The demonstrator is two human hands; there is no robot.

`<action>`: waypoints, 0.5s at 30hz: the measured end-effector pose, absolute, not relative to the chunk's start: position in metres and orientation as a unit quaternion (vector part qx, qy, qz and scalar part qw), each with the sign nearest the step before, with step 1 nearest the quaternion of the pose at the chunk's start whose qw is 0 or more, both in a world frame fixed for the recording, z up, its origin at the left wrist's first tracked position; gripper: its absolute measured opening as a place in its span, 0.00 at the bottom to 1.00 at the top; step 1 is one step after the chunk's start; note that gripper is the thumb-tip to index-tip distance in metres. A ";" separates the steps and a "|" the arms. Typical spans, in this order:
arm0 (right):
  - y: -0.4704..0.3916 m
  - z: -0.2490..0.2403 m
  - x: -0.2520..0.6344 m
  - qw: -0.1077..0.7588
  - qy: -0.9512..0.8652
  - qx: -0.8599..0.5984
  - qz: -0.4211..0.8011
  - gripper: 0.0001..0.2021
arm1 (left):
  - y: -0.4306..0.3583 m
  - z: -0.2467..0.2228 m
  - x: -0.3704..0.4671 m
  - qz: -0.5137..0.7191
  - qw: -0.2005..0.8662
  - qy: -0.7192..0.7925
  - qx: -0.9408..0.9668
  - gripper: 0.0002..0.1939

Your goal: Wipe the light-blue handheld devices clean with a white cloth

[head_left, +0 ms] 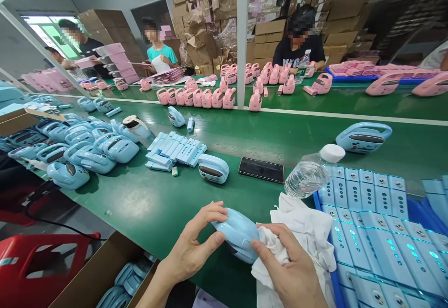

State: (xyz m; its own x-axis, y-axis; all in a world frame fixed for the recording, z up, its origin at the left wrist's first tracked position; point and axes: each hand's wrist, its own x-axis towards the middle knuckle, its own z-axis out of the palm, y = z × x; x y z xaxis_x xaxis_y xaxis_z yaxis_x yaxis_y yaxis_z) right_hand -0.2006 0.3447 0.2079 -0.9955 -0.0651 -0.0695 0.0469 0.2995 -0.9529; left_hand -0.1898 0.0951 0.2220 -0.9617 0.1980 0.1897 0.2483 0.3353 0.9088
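Note:
A glossy light-blue plastic case (238,231) with a rounded body is held tilted just above the green table, low in the middle of the head view. My left hand (191,249) grips its left end between thumb and fingers. On the other end, my right hand (292,266) has its thumb on the shell and a bunched white cloth (271,247) in the fingers, pressed against the case. More white cloth (310,224) lies beside that hand. A similar blue case (213,168) stands beyond my hands, its dark oval panel showing.
A clear bottle (308,172) and a phone (261,170) lie ahead. To the right, a blue tray (335,277) holds blue strips. Blue cases (87,154) crowd the left, above a carton (94,268) and red stool (17,256). People work across the table behind pink cases (198,98).

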 end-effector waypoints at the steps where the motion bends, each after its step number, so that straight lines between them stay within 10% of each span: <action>1: 0.347 0.210 -0.203 0.076 0.796 0.051 -0.598 0.23 | 0.093 0.222 -0.188 -0.566 0.024 -0.814 -0.130 0.13; 7: 0.348 0.204 -0.207 0.077 0.731 0.217 -0.642 0.40 | 0.090 0.217 -0.188 -0.583 0.021 -0.805 -0.110 0.10; 15: 0.311 0.182 -0.192 -0.088 0.758 -0.181 -0.621 0.18 | 0.114 0.214 -0.186 -0.536 0.107 -0.830 -0.111 0.12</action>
State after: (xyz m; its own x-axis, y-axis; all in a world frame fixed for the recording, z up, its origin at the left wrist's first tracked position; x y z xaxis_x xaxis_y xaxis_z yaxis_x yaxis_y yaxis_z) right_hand -0.1920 0.3108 0.1815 -0.9194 -0.1648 0.3571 -0.3826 0.1647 -0.9091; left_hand -0.1864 0.1143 0.2144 -0.9524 0.0700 0.2966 0.2992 0.4004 0.8661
